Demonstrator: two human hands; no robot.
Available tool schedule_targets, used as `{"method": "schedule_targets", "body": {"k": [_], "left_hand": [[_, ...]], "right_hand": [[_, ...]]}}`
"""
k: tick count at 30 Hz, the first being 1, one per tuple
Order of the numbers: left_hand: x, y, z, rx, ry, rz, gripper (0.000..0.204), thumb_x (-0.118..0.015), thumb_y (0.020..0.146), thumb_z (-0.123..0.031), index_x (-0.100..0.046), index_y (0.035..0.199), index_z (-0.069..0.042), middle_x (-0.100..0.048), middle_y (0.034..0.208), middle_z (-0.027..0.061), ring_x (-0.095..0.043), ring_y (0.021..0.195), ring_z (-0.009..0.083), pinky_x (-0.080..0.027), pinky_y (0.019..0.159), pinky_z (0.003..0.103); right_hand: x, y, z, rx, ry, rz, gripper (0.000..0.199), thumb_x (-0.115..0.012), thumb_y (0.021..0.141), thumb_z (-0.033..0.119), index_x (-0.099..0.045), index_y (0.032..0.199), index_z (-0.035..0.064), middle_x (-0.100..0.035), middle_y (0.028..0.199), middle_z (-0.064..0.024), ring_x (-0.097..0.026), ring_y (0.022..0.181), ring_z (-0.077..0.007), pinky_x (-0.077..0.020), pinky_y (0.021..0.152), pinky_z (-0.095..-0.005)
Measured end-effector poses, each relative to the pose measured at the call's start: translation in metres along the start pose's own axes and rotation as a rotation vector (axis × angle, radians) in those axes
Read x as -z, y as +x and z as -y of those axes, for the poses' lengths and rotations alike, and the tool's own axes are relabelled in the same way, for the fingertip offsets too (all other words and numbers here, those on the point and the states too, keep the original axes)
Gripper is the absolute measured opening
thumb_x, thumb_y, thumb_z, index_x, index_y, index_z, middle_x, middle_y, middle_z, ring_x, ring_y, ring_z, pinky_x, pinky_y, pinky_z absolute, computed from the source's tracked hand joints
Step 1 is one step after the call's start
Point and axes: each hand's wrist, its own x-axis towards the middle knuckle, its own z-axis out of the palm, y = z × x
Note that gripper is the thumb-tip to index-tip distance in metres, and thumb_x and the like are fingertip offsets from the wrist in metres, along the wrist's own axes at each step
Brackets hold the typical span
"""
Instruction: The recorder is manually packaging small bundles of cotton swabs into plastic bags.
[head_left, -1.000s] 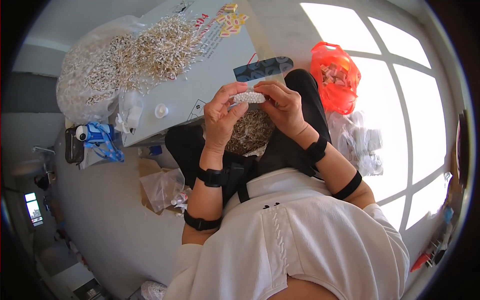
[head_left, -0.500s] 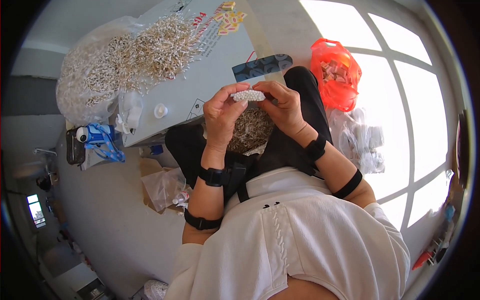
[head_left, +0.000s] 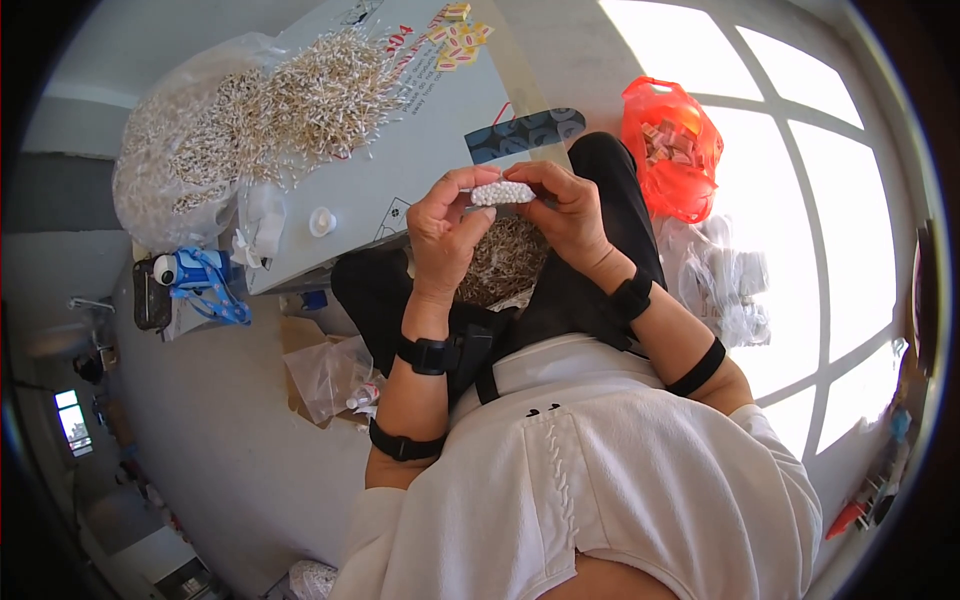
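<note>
Just beyond your lap's heap of pale sticks (head_left: 505,262), beside the grey board (head_left: 400,170), your left hand (head_left: 445,235) and right hand (head_left: 562,205) each pinch closed on one end of the small white beaded piece (head_left: 502,192).

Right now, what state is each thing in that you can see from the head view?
White beaded piece: held up between both hands.
Left hand: pinching the piece's left end.
Right hand: gripping its right end.
Red plastic bag: open, small pieces inside.
Heap of pale sticks: spilled loose over the grey board.
Clear bag: open, full of sticks.
</note>
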Motion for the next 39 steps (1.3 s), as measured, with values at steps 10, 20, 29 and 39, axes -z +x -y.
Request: {"method": "schedule_targets", "body": {"k": [10, 20, 29, 39], "left_hand": [[0.010, 0.005, 0.000, -0.066, 0.267, 0.029, 0.024, -0.071, 0.074, 0.004, -0.066, 0.096, -0.004, -0.066, 0.094, 0.0022, -0.061, 0.081, 0.0087, -0.050, 0.073, 0.022], [0.009, 0.006, -0.005, -0.020, 0.264, 0.037, 0.027, -0.072, 0.073, 0.003, -0.066, 0.098, -0.004, -0.066, 0.094, 0.0018, -0.061, 0.082, 0.0083, -0.050, 0.073, 0.022], [0.006, 0.010, -0.010, -0.164, 0.470, 0.107, 0.026, -0.076, 0.068, 0.001, -0.069, 0.093, -0.006, -0.061, 0.091, 0.0003, -0.059, 0.081, 0.0093, -0.047, 0.070, 0.022], [0.005, 0.010, -0.005, -0.111, 0.410, 0.073, 0.030, -0.076, 0.067, 0.001, -0.068, 0.095, -0.006, -0.062, 0.093, 0.0000, -0.058, 0.081, 0.0094, -0.047, 0.069, 0.022]], "right_hand": [[-0.003, 0.000, -0.004, -0.168, 0.368, 0.044, 0.022, -0.065, 0.081, -0.006, -0.063, 0.102, -0.0016, -0.064, 0.094, -0.0024, -0.059, 0.084, -0.0067, -0.0498, 0.075, -0.0222], [-0.003, 0.000, 0.000, -0.181, 0.399, 0.061, 0.024, -0.065, 0.080, -0.007, -0.062, 0.103, -0.0024, -0.065, 0.094, -0.0034, -0.059, 0.087, -0.0075, -0.0502, 0.078, -0.0224], [-0.002, 0.000, 0.002, -0.181, 0.448, 0.079, 0.024, -0.064, 0.080, -0.009, -0.062, 0.103, -0.0033, -0.064, 0.095, -0.0033, -0.060, 0.088, -0.0082, -0.0505, 0.080, -0.0230], [-0.003, 0.000, 0.002, -0.198, 0.430, 0.048, 0.021, -0.064, 0.081, -0.007, -0.062, 0.102, -0.0029, -0.065, 0.093, -0.0024, -0.060, 0.086, -0.0077, -0.0508, 0.078, -0.0227]]}}
